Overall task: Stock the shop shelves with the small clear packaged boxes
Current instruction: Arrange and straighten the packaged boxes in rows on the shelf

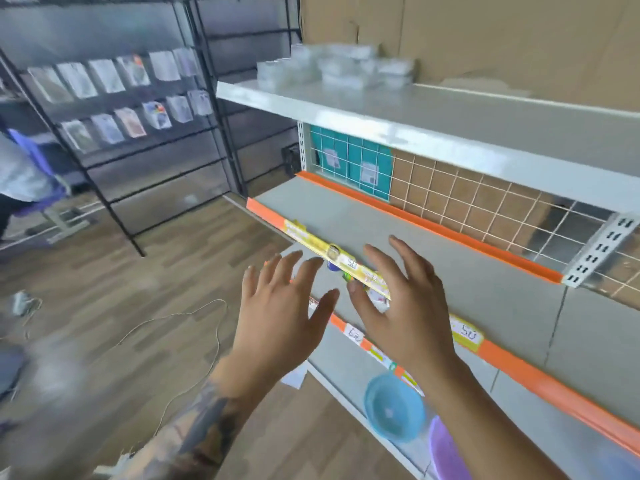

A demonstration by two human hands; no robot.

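Several small clear packaged boxes (337, 67) sit stacked at the left end of the white top shelf (450, 123), blurred by motion. My left hand (277, 313) and my right hand (401, 306) hover side by side in front of the grey middle shelf (450, 258), well below the boxes. Both have spread, straight fingers and hold nothing. The right hand overlaps that shelf's orange front strip with yellow price labels (467, 334).
A lower shelf carries a blue bowl (394, 407) and a purple one (446, 455). A black wire rack with hanging packets (117, 95) stands to the left. A thin cord (194, 327) lies on the wooden floor. Another person (20, 174) is at the far left.
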